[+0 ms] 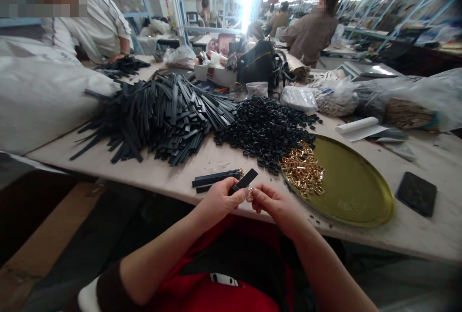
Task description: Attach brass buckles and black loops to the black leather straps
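Note:
Near the table's front edge my left hand [224, 199] pinches a short black strap [247, 178], its free end pointing up and to the right. Close beside it, my right hand [275, 203] is closed on a small gold buckle [250, 195] by the strap's lower part. Whether the buckle is threaded on the strap cannot be made out. Behind my left hand lie several finished-looking black straps [212, 177] with gold metal at their right end. A heap of gold buckles [305, 170] covers the left side of a round gold tray [355, 182].
A big pile of black strips [159, 114] spreads across the table's left side. Small black loops [265, 126] are heaped beside it. A black phone-like slab [417, 193] lies at the right. A white sack [46, 95] bulges at the left; a co-worker [94, 23] stands behind it.

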A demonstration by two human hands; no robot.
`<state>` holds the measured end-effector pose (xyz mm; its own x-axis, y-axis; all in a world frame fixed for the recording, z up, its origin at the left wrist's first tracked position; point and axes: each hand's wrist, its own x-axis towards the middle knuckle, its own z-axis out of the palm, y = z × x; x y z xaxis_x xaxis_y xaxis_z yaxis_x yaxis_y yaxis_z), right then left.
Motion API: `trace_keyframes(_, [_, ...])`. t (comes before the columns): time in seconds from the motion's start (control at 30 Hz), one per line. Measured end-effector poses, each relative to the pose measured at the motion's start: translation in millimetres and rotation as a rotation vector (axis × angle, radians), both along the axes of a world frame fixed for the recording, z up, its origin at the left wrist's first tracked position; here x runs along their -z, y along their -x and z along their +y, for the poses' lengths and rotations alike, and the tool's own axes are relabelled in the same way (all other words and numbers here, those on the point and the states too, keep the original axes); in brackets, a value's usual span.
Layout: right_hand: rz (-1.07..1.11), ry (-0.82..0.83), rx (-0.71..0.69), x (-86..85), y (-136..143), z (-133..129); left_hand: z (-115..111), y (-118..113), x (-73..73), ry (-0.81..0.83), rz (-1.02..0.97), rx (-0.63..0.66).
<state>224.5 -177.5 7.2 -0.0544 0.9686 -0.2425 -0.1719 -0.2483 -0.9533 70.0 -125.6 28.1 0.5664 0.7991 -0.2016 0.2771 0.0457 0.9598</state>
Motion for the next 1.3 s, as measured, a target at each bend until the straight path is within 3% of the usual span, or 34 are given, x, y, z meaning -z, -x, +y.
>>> trace_keyframes(0.1, [-0.046, -0.005, -0.029, -1.2, 11.6, -4.0, -6.4, 9.5, 1.5, 0.035, 0.036, 0.008])
trace_keyframes(0.27, [0.033, -0.029, -0.028, 0.0, 19.4, -11.1, -14.7, 14.3, 10.7, 0.464, -0.240, -0.002])
trace_keyframes(0.4, [0.108, -0.046, -0.027, 2.2, 21.7, -16.1, -19.2, 12.5, 11.3, 0.613, -0.378, -0.041])
trace_keyframes(0.67, [0.115, -0.012, 0.023, 14.2, 23.5, -13.6, -19.5, 13.4, 15.0, 0.348, -0.141, -0.005])
trace_keyframes(0.83, [0.082, -0.029, 0.226, 20.7, 24.8, -6.6, -17.6, 15.7, 22.0, 0.140, -0.047, -0.020])
trace_keyframes(0.93, [0.193, 0.013, 0.355, 24.1, 25.8, -1.1, -17.2, 19.0, 27.6, 0.087, 0.005, -0.039])
trace_keyframes(1.1, [0.508, 0.145, 0.450, 28.9, 32.2, 8.8, -16.2, 23.5, 34.6, 0.039, 0.100, -0.068])
trace_keyframes(1.3, [0.584, 0.172, 0.515, 31.2, 44.6, 15.3, -14.6, 20.5, 34.0, -0.050, 0.198, -0.032])
